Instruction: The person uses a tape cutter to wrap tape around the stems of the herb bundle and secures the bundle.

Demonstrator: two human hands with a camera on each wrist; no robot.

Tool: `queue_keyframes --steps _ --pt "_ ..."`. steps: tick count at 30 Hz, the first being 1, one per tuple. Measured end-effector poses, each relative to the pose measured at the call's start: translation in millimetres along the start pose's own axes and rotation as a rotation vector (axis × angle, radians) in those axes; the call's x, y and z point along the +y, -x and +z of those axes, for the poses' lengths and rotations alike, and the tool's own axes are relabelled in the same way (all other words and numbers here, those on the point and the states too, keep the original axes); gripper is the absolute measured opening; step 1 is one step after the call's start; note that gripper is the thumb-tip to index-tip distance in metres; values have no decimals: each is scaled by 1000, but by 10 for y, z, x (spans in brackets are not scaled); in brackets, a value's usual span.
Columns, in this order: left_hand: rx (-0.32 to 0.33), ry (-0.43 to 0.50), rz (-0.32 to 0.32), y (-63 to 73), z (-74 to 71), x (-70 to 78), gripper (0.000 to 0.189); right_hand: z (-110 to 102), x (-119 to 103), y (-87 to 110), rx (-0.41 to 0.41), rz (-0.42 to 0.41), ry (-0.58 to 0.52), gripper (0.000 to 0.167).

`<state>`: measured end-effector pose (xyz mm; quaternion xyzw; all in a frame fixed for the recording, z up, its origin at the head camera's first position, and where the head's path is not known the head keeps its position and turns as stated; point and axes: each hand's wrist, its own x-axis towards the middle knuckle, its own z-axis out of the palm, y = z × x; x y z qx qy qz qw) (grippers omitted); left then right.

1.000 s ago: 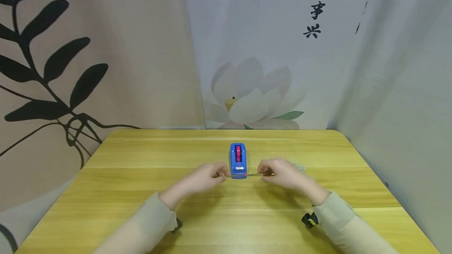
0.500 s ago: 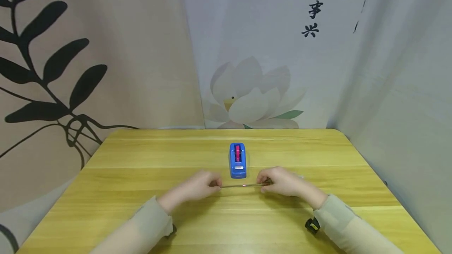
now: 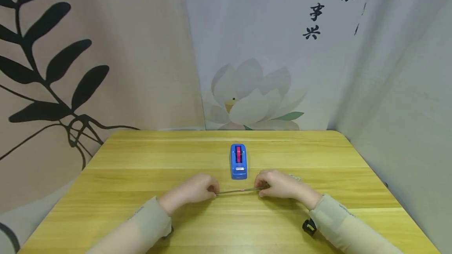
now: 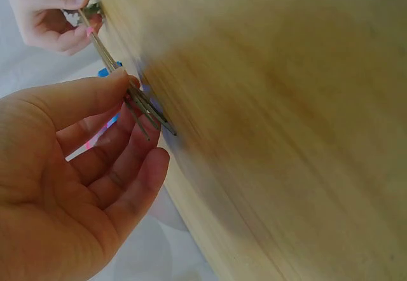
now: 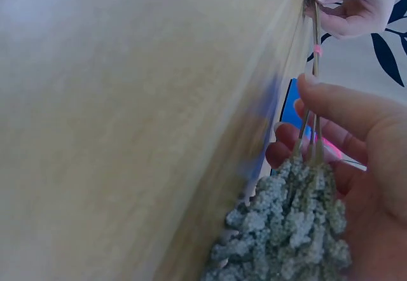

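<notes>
A small bunch of dried flowers (image 5: 286, 224), pale grey-green and crumbly, is stretched level between my hands. My left hand (image 3: 198, 188) pinches the lower ends of its thin brown stems (image 4: 143, 106) between thumb and fingers. At the other end my right hand (image 3: 280, 184) holds the stems just below the flower heads, which the hand mostly hides in the head view. A narrow pink band (image 5: 318, 50) goes round the stems between the two hands. Just beyond the stems stands a blue tape dispenser (image 3: 239, 169) with a pink roll, apart from both hands.
The wooden table (image 3: 159, 152) has its far edge against a printed curtain (image 3: 152, 50) with leaves, a lotus and dark characters. Another curtain hangs along the right side. A small black device (image 3: 309, 226) sits under the right cuff.
Both hands have drawn the bunch back from the front end of the tape dispenser, toward the body. The stems now lie clear of the dispenser, which has stayed in place.
</notes>
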<state>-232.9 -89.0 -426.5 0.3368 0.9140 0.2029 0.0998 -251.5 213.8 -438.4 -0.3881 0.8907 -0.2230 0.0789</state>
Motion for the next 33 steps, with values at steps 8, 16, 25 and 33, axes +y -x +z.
queue_keyframes --steps 8,16,25,33 --pt "-4 -39 9 -48 2 -26 5 -5 8 19 5 29 -10 18" --pt "-18 0 -32 -57 -7 -9 6 -18 7 8 20 20 9 23" --pt "-2 38 -10 -36 -94 -31 10 -179 -11 18 46 25 47 27" --pt "170 -21 -86 58 -469 -198 25 -628 127 209 142 151 29 37"
